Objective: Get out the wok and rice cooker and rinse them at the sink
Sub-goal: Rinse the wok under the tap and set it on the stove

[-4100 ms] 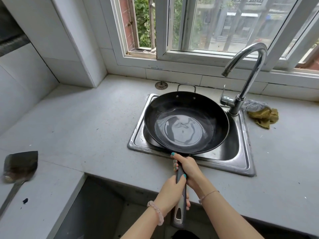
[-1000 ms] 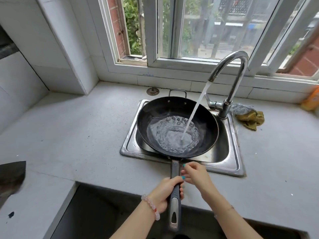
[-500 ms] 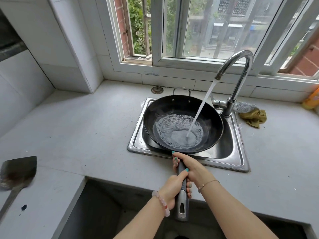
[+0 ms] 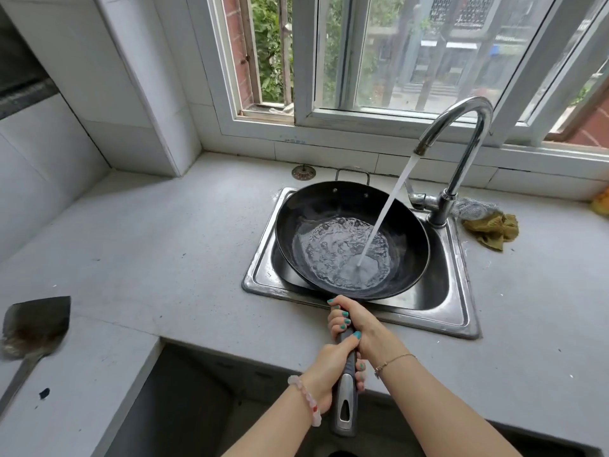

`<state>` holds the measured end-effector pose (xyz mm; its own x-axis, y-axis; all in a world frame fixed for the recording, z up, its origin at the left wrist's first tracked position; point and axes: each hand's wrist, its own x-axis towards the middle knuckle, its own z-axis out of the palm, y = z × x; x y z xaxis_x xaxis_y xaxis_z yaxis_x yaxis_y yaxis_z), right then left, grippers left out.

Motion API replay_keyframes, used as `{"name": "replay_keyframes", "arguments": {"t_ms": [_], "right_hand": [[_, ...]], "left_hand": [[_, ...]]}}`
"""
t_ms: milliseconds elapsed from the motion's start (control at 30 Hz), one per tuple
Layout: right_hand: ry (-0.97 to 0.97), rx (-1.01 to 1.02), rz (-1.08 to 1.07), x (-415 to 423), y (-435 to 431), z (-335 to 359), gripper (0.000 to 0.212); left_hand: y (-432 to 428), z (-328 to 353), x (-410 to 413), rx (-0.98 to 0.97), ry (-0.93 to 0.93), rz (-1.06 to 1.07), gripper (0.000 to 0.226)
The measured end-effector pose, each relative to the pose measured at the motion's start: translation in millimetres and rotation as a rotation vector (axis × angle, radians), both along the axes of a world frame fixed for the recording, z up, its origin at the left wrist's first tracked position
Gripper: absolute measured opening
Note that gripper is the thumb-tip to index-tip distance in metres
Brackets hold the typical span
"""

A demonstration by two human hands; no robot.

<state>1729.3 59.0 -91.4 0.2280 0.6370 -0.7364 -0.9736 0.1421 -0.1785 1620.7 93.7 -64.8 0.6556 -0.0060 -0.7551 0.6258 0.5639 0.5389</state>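
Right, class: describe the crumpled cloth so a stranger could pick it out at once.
Find the steel sink under the window. Right of the faucet base, on the counter, lies the cloth. It is olive-yellow and crumpled, unlike the silvery mesh bundle beside it.

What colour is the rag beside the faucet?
Olive-yellow rag, shown best in the head view.

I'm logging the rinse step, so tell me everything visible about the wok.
The wok is a wide, round, dark metal pan with a glossy inner wall, two rivets and a small wire loop handle at its far rim. Its long grey and black handle points toward the person, gripped by the right hand near the bowl and the left hand further back. It spans most of the steel sink. Water from the faucet strikes its bottom, where a shallow pool ripples.
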Motion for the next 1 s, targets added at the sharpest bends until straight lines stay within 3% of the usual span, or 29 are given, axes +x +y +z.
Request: {"name": "replay_keyframes", "arguments": {"t_ms": [333,633,1000], "right_hand": [[-0.017,0.011,-0.062,0,-5,-7,0.048],[-0.229,-0.207,-0.071,-6,11,6,0.04],[-0.281,-0.158,-0.085,-14,-9,8,0.039]], "left_hand": [[-8,-2,5,0.168,0.017,-0.009,0.036],[-1,3,5,0.042,-0.008,0.026,0.042],[-13,7,-6,0.13,-0.086,-0.007,0.037]]}}
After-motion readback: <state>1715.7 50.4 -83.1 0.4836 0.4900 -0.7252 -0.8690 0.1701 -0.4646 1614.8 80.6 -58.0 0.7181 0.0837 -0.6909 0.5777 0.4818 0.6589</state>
